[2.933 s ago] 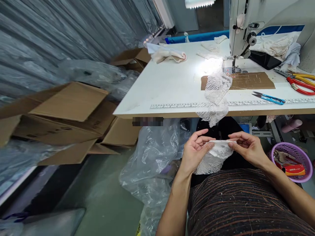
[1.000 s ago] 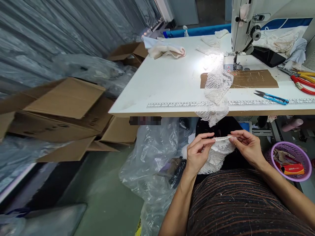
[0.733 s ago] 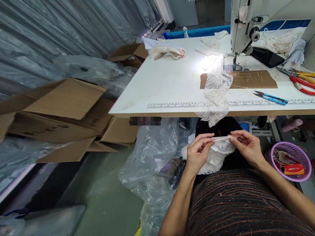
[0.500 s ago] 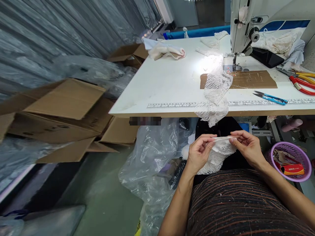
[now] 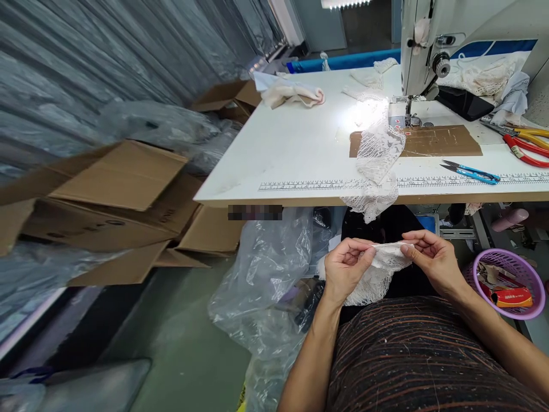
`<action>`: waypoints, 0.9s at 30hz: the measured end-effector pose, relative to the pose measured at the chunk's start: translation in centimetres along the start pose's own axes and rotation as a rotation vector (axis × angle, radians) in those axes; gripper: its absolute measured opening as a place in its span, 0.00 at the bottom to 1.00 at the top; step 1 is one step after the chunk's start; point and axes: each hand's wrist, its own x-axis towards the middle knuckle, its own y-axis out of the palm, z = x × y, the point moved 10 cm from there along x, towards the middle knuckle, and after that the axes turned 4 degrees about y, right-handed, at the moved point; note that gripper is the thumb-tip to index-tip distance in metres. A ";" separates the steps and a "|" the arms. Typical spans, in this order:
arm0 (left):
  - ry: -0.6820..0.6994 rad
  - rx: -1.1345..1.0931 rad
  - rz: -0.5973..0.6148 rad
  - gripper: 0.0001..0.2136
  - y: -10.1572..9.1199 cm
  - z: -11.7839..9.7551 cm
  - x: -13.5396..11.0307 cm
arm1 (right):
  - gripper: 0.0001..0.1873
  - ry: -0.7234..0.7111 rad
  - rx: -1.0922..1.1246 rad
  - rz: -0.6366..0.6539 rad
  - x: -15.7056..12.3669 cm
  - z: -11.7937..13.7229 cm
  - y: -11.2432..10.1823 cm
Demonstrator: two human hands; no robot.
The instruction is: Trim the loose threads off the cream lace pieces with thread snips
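Right now we hold a small piece of white lace point(image 5: 383, 264) in our lap, below the front edge of the sewing table point(image 5: 300, 143). Our left hand point(image 5: 345, 270) is closed on its left end and our right hand point(image 5: 431, 260) pinches its right end, so the top edge runs as a narrow band between the two sets of fingertips, while the rest hangs loose over the dark clothing beneath.

To handle this well, we judge that the edge should be kept level and only lightly taut; lace stretches and snags easily, so a hard pull could warp it. Thumbs and forefingers should stay near the edge, where the fold, if it is one, can be felt. A longer strip of lace point(image 5: 377, 166) trails from the sewing machine point(image 5: 422, 51) over the table's edge just above our hands, apart from the held piece. Blue snips point(image 5: 469, 170) lie on the table to the right, well apart from either hand.
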 end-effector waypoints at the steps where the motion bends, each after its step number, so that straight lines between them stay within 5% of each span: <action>1: 0.012 0.007 -0.002 0.12 0.0 -0.1 0.0 | 0.22 -0.002 0.000 -0.003 0.0 0.0 -0.1; 14: 0.210 0.228 0.017 0.13 0.1 -0.7 -0.7 | 0.25 0.065 0.025 -0.023 0.7 -1.4 -0.6; 19: 0.243 0.242 0.004 0.14 0.0 -1.2 -1.1 | 0.24 0.119 0.038 0.062 0.4 -1.6 0.4; 27: -0.426 0.045 0.250 0.18 -1.4 2.4 -3.5 | 0.18 0.332 -0.112 0.459 -1.8 -6.0 4.7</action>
